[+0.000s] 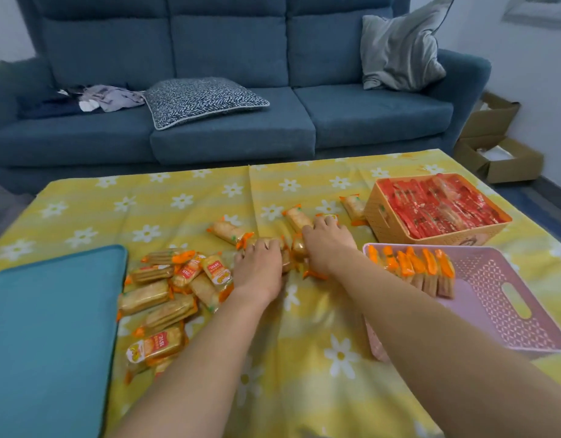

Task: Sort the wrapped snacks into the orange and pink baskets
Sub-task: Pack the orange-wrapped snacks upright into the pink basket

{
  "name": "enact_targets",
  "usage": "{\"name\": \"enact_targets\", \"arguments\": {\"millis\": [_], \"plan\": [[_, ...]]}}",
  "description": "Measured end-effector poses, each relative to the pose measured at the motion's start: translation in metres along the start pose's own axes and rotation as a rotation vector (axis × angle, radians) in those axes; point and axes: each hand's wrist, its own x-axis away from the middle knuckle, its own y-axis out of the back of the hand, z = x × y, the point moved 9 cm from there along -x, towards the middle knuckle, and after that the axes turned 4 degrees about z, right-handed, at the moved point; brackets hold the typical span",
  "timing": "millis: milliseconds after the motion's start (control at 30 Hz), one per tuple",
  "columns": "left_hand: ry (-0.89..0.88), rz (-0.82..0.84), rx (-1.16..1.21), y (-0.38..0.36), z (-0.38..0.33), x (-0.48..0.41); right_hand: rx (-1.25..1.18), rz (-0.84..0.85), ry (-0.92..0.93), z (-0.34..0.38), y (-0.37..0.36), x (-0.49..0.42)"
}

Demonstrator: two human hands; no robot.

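Orange-wrapped cracker snacks (165, 292) lie in a loose pile on the yellow flowered cloth, with a few more (230, 232) further back. My left hand (260, 267) and my right hand (328, 245) lie side by side on a small cluster of these packs at the middle of the table, fingers curled over them. The orange basket (383, 222) at the back right is full of red-wrapped snacks (440, 207). The pink basket (506, 314) at the right holds a row of orange packs (412, 267) standing along its far-left wall.
A teal cushion (51, 336) covers the table's left front. A blue sofa (228, 128) with pillows stands behind the table. Cardboard boxes (497, 156) sit on the floor at the far right.
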Motion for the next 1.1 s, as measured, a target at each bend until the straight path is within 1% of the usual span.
{"name": "enact_targets", "arguments": {"millis": [33, 100, 200, 267, 333, 400, 467, 500, 567, 633, 667, 733, 767, 833, 933, 1100], "plan": [[-0.003, 0.022, -0.020, -0.003, 0.002, -0.005, -0.042, -0.001, -0.047, -0.005, 0.001, -0.003], [-0.033, 0.028, -0.013, 0.000, 0.001, -0.013, -0.233, 0.020, -0.152, -0.018, 0.000, -0.005], [-0.019, -0.085, 0.140, 0.024, 0.005, -0.027, -0.450, 0.111, -0.235, -0.017, -0.015, -0.006], [-0.018, -0.027, 0.171, 0.021, 0.003, -0.037, -0.548, 0.166, -0.268, -0.008, -0.031, -0.006], [-0.047, 0.037, 0.061, 0.009, -0.004, -0.042, -0.565, 0.165, -0.293, -0.001, -0.036, -0.005], [-0.064, 0.026, -0.040, 0.004, -0.008, -0.045, -0.506, 0.140, -0.275, 0.001, -0.031, -0.004], [-0.046, 0.025, -0.049, 0.005, -0.009, -0.052, -0.537, 0.161, -0.265, -0.006, -0.023, -0.004], [-0.009, 0.028, 0.015, 0.008, -0.005, -0.055, -0.578, 0.172, -0.269, -0.012, -0.017, -0.004], [0.072, -0.015, 0.251, 0.020, 0.000, -0.066, -0.659, 0.143, -0.291, -0.034, 0.003, -0.005], [0.153, -0.041, 0.571, 0.030, -0.001, -0.076, -0.737, 0.058, -0.345, -0.062, 0.018, -0.015], [0.198, -0.017, 0.759, 0.028, -0.004, -0.079, -0.757, 0.036, -0.365, -0.073, 0.020, -0.022], [0.300, 0.052, 1.122, 0.019, -0.016, -0.085, -0.826, 0.085, -0.390, -0.084, 0.010, -0.036], [0.345, 0.073, 1.231, 0.014, -0.022, -0.088, -0.902, 0.119, -0.407, -0.088, 0.001, -0.043], [0.393, 0.072, 1.314, 0.007, -0.029, -0.095, -1.103, 0.152, -0.453, -0.090, -0.012, -0.051], [0.390, 0.050, 1.386, 0.000, -0.036, -0.102, -1.394, 0.193, -0.471, -0.083, -0.022, -0.058], [0.405, 0.021, 1.596, 0.008, -0.037, -0.084, -1.600, 0.234, -0.408, -0.062, -0.009, -0.041]]}}
